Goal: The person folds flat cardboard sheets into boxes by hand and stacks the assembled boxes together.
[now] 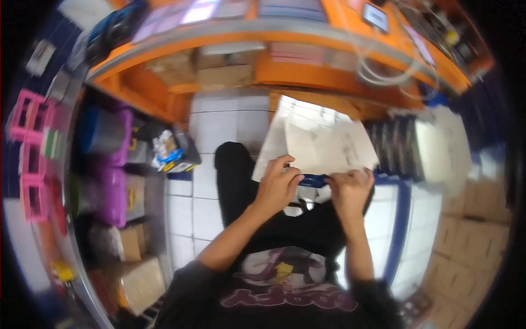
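Observation:
A small dark blue elongated object [312, 180] stretches between my two hands; blur hides its exact kind. My left hand [276, 184] pinches its left end between thumb and fingers. At the other end, my right hand [351, 189] is closed with its fingertips on the object. Just beyond both hands, a large white sheet [272, 143] lies over my lap, with a smaller pale sheet [323, 145] on top that bears faint dark marks. Below the blue object, something pale and shiny shows between my legs, too blurred to name.
An orange desk [230, 34] with a shelf underneath runs across the front. A black bin [183, 151] full of litter stands left, near shelves with purple baskets [114, 194]. At right are a stack of dark-edged items [394, 147] and tan drawers [466, 236].

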`<control>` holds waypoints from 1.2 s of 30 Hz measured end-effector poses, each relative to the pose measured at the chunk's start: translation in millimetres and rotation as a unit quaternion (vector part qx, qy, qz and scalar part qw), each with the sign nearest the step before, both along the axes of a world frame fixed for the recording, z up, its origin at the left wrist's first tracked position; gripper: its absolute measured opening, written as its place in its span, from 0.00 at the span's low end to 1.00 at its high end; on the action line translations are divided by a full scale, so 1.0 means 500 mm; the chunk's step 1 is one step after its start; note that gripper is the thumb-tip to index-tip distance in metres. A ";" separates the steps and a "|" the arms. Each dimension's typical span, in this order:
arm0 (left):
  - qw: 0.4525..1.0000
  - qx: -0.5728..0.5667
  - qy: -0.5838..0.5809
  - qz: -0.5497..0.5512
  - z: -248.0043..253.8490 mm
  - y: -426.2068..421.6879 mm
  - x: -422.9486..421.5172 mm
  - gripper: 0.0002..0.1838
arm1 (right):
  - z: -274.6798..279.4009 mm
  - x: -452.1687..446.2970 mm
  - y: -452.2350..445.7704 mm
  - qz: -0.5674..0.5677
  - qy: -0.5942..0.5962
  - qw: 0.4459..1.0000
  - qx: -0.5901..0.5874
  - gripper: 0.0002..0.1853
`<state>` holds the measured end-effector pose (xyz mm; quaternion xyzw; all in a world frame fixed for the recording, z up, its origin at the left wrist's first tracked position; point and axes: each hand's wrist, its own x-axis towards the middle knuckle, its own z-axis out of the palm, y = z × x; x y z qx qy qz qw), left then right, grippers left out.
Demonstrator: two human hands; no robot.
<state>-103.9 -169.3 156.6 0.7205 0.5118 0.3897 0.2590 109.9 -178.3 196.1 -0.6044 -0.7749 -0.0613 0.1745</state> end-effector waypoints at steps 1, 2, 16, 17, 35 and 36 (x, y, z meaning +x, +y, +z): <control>1.000 -0.002 0.006 -0.016 0.006 -0.002 0.009 0.06 | -0.017 0.002 -0.002 0.008 -0.017 1.000 0.024 0.05; 1.000 -0.001 0.015 -0.027 0.010 -0.002 0.015 0.05 | -0.021 0.004 -0.003 0.018 -0.025 0.999 0.029 0.04; 0.988 -0.027 -0.147 0.045 -0.018 -0.052 0.043 0.05 | -0.080 -0.070 -0.048 -0.167 0.813 0.509 -0.227 0.40; 0.995 0.006 -0.096 0.022 -0.017 -0.058 0.049 0.06 | -0.060 -0.086 -0.044 -0.184 0.837 0.464 -0.226 0.37; 0.714 -0.411 -0.554 -0.120 0.040 0.026 -0.071 0.27 | -0.180 0.107 -0.139 -0.074 0.856 0.320 -0.400 0.46; 0.663 -0.425 -0.606 -0.117 0.027 0.003 -0.068 0.35 | -0.165 0.092 -0.132 -0.075 0.858 0.321 -0.394 0.46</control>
